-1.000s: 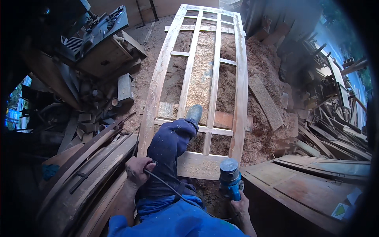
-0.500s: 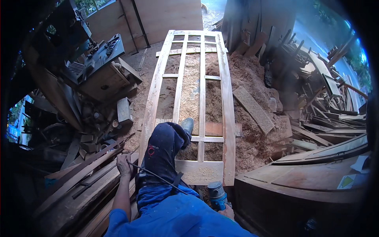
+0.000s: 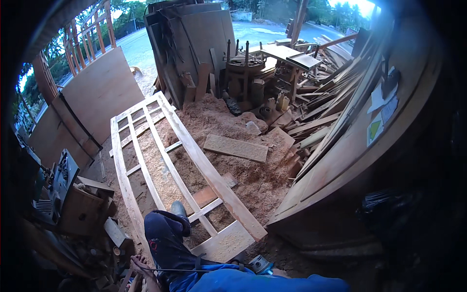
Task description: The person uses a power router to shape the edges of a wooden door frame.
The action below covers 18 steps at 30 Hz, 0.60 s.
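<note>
At the lower left, my left hand (image 3: 141, 264) is closed around a black cord (image 3: 180, 270), which runs taut across my thigh toward my waist. Low beside my right hip, my right hand (image 3: 279, 272) grips a blue power tool (image 3: 261, 264) with a round grey end; most of that hand is hidden by my blue shirt. A long pale wooden door frame (image 3: 214, 170) with slim bars and crosspieces lies ahead of me, sprinkled with shavings at its near rail. My leg (image 3: 168, 236) stands inside the frame, the shoe (image 3: 178, 209) among wood shavings.
Shavings (image 3: 194, 121) heap right of the frame, with a loose board (image 3: 236, 148) on them. Curved wooden panels (image 3: 335, 160) lean at the right. Piled timber (image 3: 316, 121) and upright sheets (image 3: 194, 44) stand farther back. A workbench machine (image 3: 65, 175) and offcuts (image 3: 116, 231) are at left.
My view has swung to the right, so the frame now slants toward the upper left. Both hands appear lower in the picture, still holding the cord and the power tool.
</note>
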### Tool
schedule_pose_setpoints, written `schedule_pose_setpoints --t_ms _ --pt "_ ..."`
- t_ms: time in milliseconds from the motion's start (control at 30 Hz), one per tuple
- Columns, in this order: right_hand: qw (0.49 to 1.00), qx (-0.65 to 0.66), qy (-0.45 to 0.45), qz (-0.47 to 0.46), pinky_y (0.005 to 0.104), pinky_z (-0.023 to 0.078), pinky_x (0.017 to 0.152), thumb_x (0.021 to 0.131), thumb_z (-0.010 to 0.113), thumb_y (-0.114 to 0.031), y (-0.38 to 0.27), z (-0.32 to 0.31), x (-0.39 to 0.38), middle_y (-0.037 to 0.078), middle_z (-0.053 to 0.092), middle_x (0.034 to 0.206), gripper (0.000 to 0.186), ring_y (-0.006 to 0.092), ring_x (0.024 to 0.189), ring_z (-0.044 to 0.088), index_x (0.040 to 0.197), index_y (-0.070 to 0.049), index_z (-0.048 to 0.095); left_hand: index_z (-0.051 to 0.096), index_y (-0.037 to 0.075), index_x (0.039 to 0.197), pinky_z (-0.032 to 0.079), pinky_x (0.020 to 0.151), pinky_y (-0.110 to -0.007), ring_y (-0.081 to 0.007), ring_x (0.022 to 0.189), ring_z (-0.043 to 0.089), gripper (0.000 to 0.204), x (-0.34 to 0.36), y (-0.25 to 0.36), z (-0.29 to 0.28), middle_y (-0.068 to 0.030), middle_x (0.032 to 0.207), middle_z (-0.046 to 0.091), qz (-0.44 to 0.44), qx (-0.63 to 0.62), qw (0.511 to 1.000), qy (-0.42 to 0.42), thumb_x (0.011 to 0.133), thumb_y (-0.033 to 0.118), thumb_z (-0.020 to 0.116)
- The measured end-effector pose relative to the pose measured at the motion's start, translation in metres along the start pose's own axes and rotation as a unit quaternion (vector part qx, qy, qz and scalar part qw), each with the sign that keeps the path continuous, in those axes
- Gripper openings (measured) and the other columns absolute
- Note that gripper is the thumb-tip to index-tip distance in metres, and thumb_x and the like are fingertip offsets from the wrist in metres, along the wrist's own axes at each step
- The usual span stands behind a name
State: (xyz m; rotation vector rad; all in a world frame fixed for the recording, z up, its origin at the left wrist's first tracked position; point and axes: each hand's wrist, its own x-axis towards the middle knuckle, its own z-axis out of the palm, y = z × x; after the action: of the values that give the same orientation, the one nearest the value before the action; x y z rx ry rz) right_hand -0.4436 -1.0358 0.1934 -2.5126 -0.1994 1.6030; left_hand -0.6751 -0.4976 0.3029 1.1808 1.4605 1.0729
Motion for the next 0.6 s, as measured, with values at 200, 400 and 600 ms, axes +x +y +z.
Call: schedule_pose_setpoints --t_ms 200,400,600 --pt "0.999 0.030 0.012 -0.007 0.0463 0.047 0.098 0.071 0.070 -0.031 -0.002 0.017 0.008 0.021 0.063 0.122 0.062 0.0382 0.114 0.060 0.129 -0.013 0.056 0.056 0.003 0.090 0.045 0.056 -0.026 -0.0130 0.060 0.055 0.035 -0.016 0.011 0.004 -0.0048 0.071 0.057 0.102 0.161 0.978 -0.081 0.101 0.036 0.051" --pt "0.999 0.026 0.007 -0.020 0.0463 0.047 0.098 0.071 0.070 -0.030 0.002 0.031 0.011 0.021 0.063 0.122 0.062 0.0384 0.115 0.060 0.129 -0.012 0.056 0.057 0.003 0.089 0.045 0.058 -0.027 -0.0128 0.061 0.055 0.030 -0.034 -0.011 -0.041 -0.0045 0.072 0.058 0.218 0.307 0.915 -0.143 0.100 0.031 0.053" --pt "0.999 -0.026 -0.017 -0.020 0.0463 0.047 0.098 0.072 0.069 -0.030 0.029 0.045 0.025 0.022 0.062 0.123 0.062 0.0385 0.115 0.059 0.129 -0.012 0.056 0.063 0.001 0.095 0.041 0.053 -0.026 -0.0088 0.063 0.054 0.022 -0.072 0.028 -0.023 -0.0047 0.076 0.063 0.085 0.282 0.936 -0.193 0.099 0.022 0.055"
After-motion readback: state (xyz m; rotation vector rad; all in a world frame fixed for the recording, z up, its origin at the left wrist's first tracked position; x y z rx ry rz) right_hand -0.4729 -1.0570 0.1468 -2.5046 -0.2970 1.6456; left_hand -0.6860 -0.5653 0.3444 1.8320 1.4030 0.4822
